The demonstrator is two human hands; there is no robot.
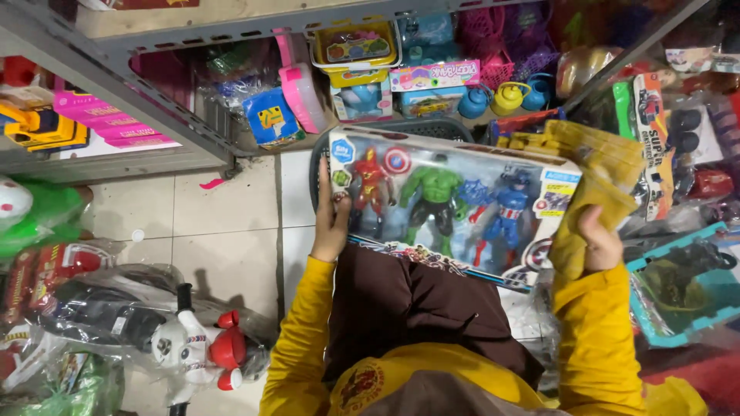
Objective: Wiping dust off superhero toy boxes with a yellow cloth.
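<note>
I am gripping the boxed set of action figures (447, 204) at its left end with my left hand (331, 223), fingers curled over the edge, holding it above the tiled floor (223, 231). My right hand (597, 243) is clenching a yellow cloth (597, 185) against the box's right end.

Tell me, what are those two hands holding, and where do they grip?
The left hand grips the left end of a boxed set of action figures. The right hand clutches a yellow cloth near its lower end, against the box's right end.
</note>
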